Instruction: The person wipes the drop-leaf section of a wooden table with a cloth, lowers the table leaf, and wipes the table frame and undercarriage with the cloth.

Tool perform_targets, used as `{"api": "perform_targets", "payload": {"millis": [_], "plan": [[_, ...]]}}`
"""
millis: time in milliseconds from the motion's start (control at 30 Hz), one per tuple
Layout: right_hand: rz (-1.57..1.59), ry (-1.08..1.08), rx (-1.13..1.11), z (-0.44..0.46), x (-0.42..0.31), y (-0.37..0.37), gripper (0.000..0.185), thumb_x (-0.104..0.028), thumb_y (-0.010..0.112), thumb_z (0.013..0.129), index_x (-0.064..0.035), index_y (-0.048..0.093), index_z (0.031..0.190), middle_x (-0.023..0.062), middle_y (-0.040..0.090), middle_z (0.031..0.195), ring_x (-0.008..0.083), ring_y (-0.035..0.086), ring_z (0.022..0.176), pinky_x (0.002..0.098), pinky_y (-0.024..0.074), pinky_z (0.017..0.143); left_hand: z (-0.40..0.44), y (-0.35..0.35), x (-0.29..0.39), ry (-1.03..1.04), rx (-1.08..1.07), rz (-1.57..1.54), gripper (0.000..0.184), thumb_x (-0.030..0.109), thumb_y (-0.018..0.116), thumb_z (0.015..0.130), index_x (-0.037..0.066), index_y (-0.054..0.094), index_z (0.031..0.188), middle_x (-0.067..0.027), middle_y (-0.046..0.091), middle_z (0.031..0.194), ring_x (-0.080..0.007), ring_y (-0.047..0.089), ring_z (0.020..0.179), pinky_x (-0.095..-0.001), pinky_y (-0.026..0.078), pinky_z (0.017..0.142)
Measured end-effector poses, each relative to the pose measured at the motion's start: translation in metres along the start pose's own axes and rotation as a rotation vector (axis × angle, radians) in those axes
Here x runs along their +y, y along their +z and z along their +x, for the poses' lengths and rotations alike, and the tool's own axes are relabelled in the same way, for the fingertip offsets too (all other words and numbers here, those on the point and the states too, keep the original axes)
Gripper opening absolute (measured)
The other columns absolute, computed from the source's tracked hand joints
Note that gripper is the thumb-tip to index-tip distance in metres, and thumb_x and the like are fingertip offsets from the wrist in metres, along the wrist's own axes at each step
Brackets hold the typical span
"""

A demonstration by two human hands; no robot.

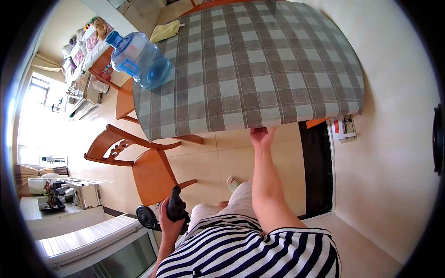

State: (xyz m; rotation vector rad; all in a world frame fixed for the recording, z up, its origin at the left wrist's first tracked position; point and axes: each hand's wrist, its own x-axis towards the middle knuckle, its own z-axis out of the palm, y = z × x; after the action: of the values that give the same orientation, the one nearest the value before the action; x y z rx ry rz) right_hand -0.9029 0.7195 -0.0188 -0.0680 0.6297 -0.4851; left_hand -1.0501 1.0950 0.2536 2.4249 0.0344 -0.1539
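My left hand is closed around a black, rounded, handle-like object beside my left thigh. A round black ribbed part shows just left of it; I cannot tell whether the two are joined. Stretched forward, my right hand is at the near edge of the table, palm side partly visible. Its fingertips are hidden under the table's edge, so their grip cannot be made out. Over the table lies a grey and white checked tablecloth, its hem just above that hand.
A blue water jug stands on the table's left side near a yellow cloth. One wooden chair is at my left, another wooden chair beyond it. A wall runs along the right, with a white wall-mounted fixture.
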Motion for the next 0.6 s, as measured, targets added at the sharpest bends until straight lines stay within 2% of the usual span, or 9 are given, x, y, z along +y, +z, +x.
{"api": "perform_targets", "payload": {"millis": [67, 200, 267, 367, 400, 467, 500, 567, 600], "plan": [[0.329, 0.204, -0.273, -0.019, -0.005, -0.015, 0.060, -0.063, 0.061, 0.086, -0.0122, 0.059, 0.118, 0.0033, 0.061, 0.117, 0.0206, 0.056, 0.108, 0.0420, 0.0467, 0.092, 0.004, 0.000, 0.003, 0.020, -0.016, -0.005, 0.072, -0.001, 0.075, 0.058, 0.005, 0.052, 0.126, -0.0140, 0.055, 0.123, -0.0323, 0.053, 0.116, -0.0396, 0.042, 0.101], [0.228, 0.154, -0.159, -0.009, 0.001, -0.010, 0.048, -0.055, 0.065, 0.088, -0.0145, 0.060, 0.113, 0.0019, 0.064, 0.110, 0.0174, 0.058, 0.104, 0.0403, 0.0482, 0.090, 0.016, 0.001, 0.009, 0.050, -0.009, 0.000, 0.072, -0.002, 0.075, 0.058, 0.005, 0.052, 0.126, -0.0147, 0.054, 0.124, -0.0337, 0.053, 0.115, -0.0399, 0.042, 0.101], [-0.050, 0.057, 0.045, 0.001, 0.001, -0.007, 0.041, -0.046, 0.068, 0.087, -0.0094, 0.061, 0.103, 0.0010, 0.063, 0.095, 0.0167, 0.058, 0.090, 0.0349, 0.0493, 0.086, 0.021, 0.003, 0.011, 0.052, -0.012, 0.004, 0.072, -0.002, 0.075, 0.058, 0.005, 0.052, 0.126, -0.0149, 0.054, 0.124, -0.0336, 0.053, 0.115, -0.0399, 0.042, 0.101], [-0.085, 0.035, 0.058, 0.005, 0.002, -0.008, 0.036, -0.042, 0.073, 0.084, -0.0121, 0.061, 0.098, -0.0013, 0.063, 0.090, 0.0151, 0.059, 0.088, 0.0332, 0.0493, 0.080, 0.022, 0.006, 0.015, 0.076, -0.027, 0.003, 0.072, -0.002, 0.075, 0.058, 0.005, 0.052, 0.126, -0.0149, 0.054, 0.124, -0.0332, 0.053, 0.115, -0.0397, 0.043, 0.100], [-0.083, 0.032, 0.057, 0.006, 0.004, -0.006, 0.036, -0.042, 0.073, 0.084, -0.0121, 0.061, 0.098, -0.0013, 0.063, 0.090, 0.0151, 0.059, 0.088, 0.0332, 0.0493, 0.080, 0.023, 0.006, 0.016, 0.097, -0.036, -0.001, 0.072, -0.002, 0.075, 0.058, 0.005, 0.052, 0.126, -0.0148, 0.054, 0.123, -0.0330, 0.053, 0.115, -0.0396, 0.043, 0.100], [-0.144, -0.022, -0.009, 0.007, 0.008, -0.007, 0.032, -0.043, 0.073, 0.085, -0.0150, 0.062, 0.095, -0.0038, 0.063, 0.086, 0.0132, 0.060, 0.084, 0.0309, 0.0473, 0.070, 0.021, 0.005, 0.019, 0.112, -0.050, 0.003, 0.072, -0.002, 0.075, 0.058, 0.006, 0.053, 0.126, -0.0147, 0.054, 0.124, -0.0331, 0.054, 0.115, -0.0397, 0.043, 0.100], [-0.141, -0.022, -0.012, 0.008, 0.008, -0.010, 0.032, -0.043, 0.073, 0.085, -0.0150, 0.062, 0.095, -0.0038, 0.063, 0.086, 0.0132, 0.060, 0.084, 0.0309, 0.0473, 0.070, 0.020, 0.005, 0.021, 0.124, -0.063, 0.007, 0.071, -0.002, 0.076, 0.058, 0.006, 0.054, 0.125, -0.0146, 0.054, 0.124, -0.0332, 0.054, 0.115, -0.0398, 0.043, 0.100], [-0.167, -0.062, -0.057, 0.012, 0.011, -0.011, 0.032, -0.044, 0.073, 0.085, -0.0161, 0.062, 0.094, -0.0045, 0.064, 0.087, 0.0123, 0.060, 0.083, 0.0287, 0.0434, 0.062, 0.016, 0.003, 0.021, 0.151, -0.063, 0.051, 0.072, -0.002, 0.076, 0.058, 0.005, 0.053, 0.126, -0.0145, 0.055, 0.123, -0.0327, 0.054, 0.115, -0.0396, 0.043, 0.100], [-0.163, -0.062, -0.066, 0.013, 0.012, -0.010, 0.032, -0.044, 0.073, 0.085, -0.0161, 0.062, 0.094, -0.0045, 0.064, 0.087, 0.0123, 0.060, 0.083, 0.0287, 0.0434, 0.062, 0.015, 0.002, 0.021, 0.169, -0.066, 0.091, 0.072, -0.002, 0.075, 0.058, 0.005, 0.053, 0.126, -0.0144, 0.055, 0.123, -0.0322, 0.054, 0.114, -0.0393, 0.043, 0.100]]}}
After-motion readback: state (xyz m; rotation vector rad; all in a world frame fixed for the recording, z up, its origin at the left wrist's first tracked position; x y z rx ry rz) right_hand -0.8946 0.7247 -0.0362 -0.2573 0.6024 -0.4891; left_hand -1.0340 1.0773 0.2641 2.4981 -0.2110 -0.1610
